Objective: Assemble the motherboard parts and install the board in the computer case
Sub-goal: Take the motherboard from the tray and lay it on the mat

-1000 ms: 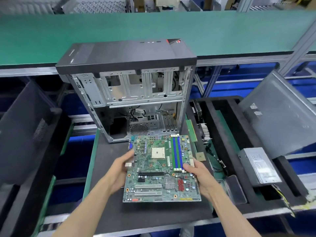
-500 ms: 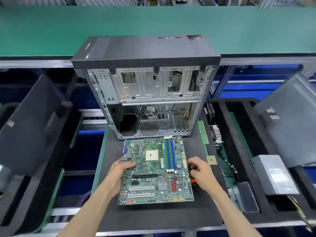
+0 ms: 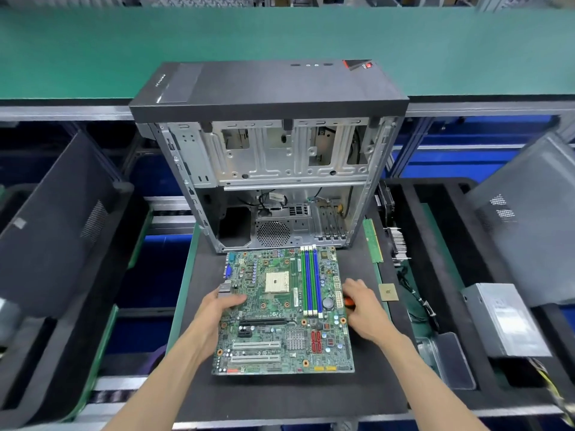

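Motherboard (image 3: 284, 309): flat on black mat, lower centre, just before open case (image 3: 273, 169). Left hand (image 3: 217, 309) grips its left edge; right hand (image 3: 362, 301) touches its right edge, fingers curled. Advice: seat chip (image 3: 388, 292) gently, pins aligned.

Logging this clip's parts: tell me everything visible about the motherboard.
The motherboard is a green circuit board lying flat on the black mat before the open computer case. It shows an empty beige CPU socket, blue and green memory slots, red connectors and a small heatsink. The left hand grips its left edge; the right hand is at its right edge.
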Demonstrator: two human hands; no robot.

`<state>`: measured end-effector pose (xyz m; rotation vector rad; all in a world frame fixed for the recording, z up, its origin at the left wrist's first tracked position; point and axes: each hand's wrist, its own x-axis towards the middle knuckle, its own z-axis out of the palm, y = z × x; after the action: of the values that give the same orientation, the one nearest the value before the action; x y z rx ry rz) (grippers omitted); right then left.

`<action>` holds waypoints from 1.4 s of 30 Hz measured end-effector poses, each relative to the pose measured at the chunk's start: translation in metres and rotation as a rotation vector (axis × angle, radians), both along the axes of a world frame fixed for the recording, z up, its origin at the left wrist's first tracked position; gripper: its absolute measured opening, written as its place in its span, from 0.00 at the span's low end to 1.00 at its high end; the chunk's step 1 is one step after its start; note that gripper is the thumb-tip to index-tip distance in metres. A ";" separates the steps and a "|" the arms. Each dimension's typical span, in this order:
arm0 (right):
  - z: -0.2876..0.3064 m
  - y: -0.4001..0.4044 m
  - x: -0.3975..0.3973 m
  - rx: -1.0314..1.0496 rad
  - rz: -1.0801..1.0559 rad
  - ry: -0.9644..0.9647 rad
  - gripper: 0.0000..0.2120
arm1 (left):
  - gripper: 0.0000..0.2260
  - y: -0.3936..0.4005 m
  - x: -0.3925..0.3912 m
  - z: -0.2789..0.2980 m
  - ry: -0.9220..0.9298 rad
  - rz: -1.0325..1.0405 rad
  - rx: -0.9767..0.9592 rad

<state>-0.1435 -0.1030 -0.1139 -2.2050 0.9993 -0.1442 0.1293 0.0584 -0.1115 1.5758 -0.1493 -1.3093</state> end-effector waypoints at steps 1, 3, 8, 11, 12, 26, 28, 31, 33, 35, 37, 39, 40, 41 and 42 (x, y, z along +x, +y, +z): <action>0.000 -0.007 0.002 -0.003 -0.014 -0.013 0.12 | 0.47 0.001 0.000 0.000 -0.004 -0.007 -0.004; 0.000 -0.022 0.008 -0.032 -0.043 -0.017 0.12 | 0.54 0.003 0.001 -0.001 -0.014 -0.012 -0.001; 0.000 -0.057 0.030 -0.060 -0.085 0.015 0.09 | 0.57 0.009 -0.003 0.001 -0.014 -0.019 -0.017; -0.003 -0.066 0.041 -0.053 -0.096 0.009 0.13 | 0.57 0.015 -0.005 -0.003 0.002 -0.010 -0.008; -0.004 -0.068 0.045 -0.061 -0.091 0.011 0.15 | 0.56 0.017 -0.005 -0.004 0.007 -0.007 -0.004; -0.010 -0.044 0.025 -0.008 -0.607 -0.314 0.09 | 0.54 0.027 -0.029 -0.018 -0.015 0.012 0.002; -0.009 -0.036 0.024 0.128 -0.531 -0.305 0.08 | 0.51 0.027 -0.031 -0.020 -0.025 0.002 0.015; -0.013 -0.029 0.026 0.168 -0.428 -0.195 0.03 | 0.45 0.027 -0.034 -0.022 -0.050 0.020 0.033; -0.015 -0.027 0.028 0.176 -0.465 -0.183 0.06 | 0.42 0.026 -0.035 -0.023 -0.092 0.009 0.039; -0.015 -0.027 0.031 0.172 -0.506 -0.165 0.09 | 0.34 0.024 -0.034 -0.025 -0.154 -0.022 0.035; -0.015 -0.028 0.036 0.133 -0.522 -0.110 0.10 | 0.30 0.022 -0.034 -0.027 -0.218 -0.039 0.044; -0.016 -0.028 0.040 0.059 -0.496 -0.026 0.11 | 0.27 0.020 -0.033 -0.030 -0.341 -0.074 0.099; -0.016 -0.028 0.043 0.030 -0.477 0.014 0.11 | 0.25 0.020 -0.033 -0.029 -0.416 -0.097 0.144; -0.016 -0.028 0.045 0.014 -0.464 0.047 0.12 | 0.24 0.020 -0.032 -0.027 -0.499 -0.126 0.190; -0.017 -0.027 0.046 0.011 -0.456 0.074 0.13 | 0.23 0.021 -0.032 -0.025 -0.593 -0.156 0.228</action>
<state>-0.0970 -0.1303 -0.1304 -1.9504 1.5286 -0.2639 0.0974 0.0792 -0.1361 2.1529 -0.5126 -0.9605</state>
